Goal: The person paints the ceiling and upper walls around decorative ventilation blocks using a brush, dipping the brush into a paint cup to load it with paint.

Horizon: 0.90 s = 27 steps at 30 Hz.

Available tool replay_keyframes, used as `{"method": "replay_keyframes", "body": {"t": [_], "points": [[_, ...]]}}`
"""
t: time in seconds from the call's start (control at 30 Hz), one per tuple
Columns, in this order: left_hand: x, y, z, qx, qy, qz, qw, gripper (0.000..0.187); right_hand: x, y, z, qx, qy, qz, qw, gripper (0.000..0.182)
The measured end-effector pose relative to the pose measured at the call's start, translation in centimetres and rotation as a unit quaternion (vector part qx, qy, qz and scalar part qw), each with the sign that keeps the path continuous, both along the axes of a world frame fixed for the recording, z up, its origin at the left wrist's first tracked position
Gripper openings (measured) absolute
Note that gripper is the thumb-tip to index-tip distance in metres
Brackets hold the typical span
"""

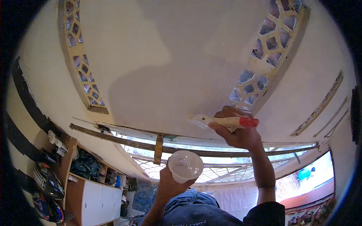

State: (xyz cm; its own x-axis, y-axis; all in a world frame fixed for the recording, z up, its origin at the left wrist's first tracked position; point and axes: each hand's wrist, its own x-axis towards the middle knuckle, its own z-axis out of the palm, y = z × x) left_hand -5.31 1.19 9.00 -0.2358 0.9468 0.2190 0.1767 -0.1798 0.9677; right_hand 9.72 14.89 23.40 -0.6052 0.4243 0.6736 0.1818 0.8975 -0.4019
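Note:
My right hand (237,132) grips a paintbrush (226,121) with a pale handle and a red end. Its whitish bristles point left, at the pale wall (169,90); whether they touch it I cannot tell. Lower down, my left hand (171,184) is wrapped round a white translucent plastic bowl (185,165), tilted so its inside shows. A little pale liquid seems to lie at the bottom. The shadow of my head and shoulders falls on the wall.
Patterned vent strips (81,67) run up the wall on both sides. A wooden rail (124,140) crosses above a bright grilled window (226,169). Lower left stand a cabinet (92,199) and helmets (47,182); at right is a lit screen (307,179).

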Motion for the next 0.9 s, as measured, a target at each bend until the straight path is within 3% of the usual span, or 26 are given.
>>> {"method": "replay_keyframes", "body": {"t": [0.07,0.17,0.23,0.27,0.33,0.4,0.53,0.63,0.7,0.73,0.9], "points": [[0.1,-0.3,-0.6,0.005,-0.004,0.005,1.0,0.067,-0.2,0.8,-0.4,0.081,-0.028,-0.033,0.996,0.014],[0.3,-0.5,-0.9,0.024,-0.012,0.005,1.0,0.068,0.7,1.6,3.6,0.169,-0.103,-0.044,0.979,0.02],[0.6,-0.7,-0.7,0.025,-0.004,0.009,1.0,0.07,0.8,0.3,7.7,0.312,-0.188,-0.132,0.922,0.018],[0.7,-0.8,-0.6,0.024,0.003,0.019,1.0,0.071,1.6,1.6,8.3,0.275,-0.071,-0.067,0.957,0.019],[0.7,-0.9,-0.6,0.024,0.015,0.011,1.0,0.068,2.1,2.2,10.9,0.311,0.0,-0.054,0.949,0.025],[0.6,-0.9,-0.6,0.028,0.027,0.007,0.999,0.064,1.8,0.5,13.3,0.386,-0.047,-0.107,0.915,0.03],[0.5,-1.0,-1.2,0.036,0.054,0.011,0.998,0.065,1.0,-1.0,13.2,0.414,0.044,-0.116,0.902,0.031],[0.3,-1.0,-1.7,0.038,0.048,0.004,0.998,0.065,0.9,-0.3,8.8,0.402,0.001,-0.02,0.915,0.024],[0.2,-1.2,-2.1,0.038,0.041,0.004,0.998,0.065,0.2,-1.3,5.6,0.092,-0.082,-0.018,0.992,0.023],[0.0,-1.2,-2.3,0.038,0.037,0.004,0.999,0.065,-0.1,-1.4,4.4,-0.069,-0.122,-0.016,0.99,0.025],[0.1,-1.1,-2.5,0.031,0.038,0.006,0.999,0.066,0.0,0.8,2.9,0.001,-0.19,-0.028,0.981,0.021]]}}
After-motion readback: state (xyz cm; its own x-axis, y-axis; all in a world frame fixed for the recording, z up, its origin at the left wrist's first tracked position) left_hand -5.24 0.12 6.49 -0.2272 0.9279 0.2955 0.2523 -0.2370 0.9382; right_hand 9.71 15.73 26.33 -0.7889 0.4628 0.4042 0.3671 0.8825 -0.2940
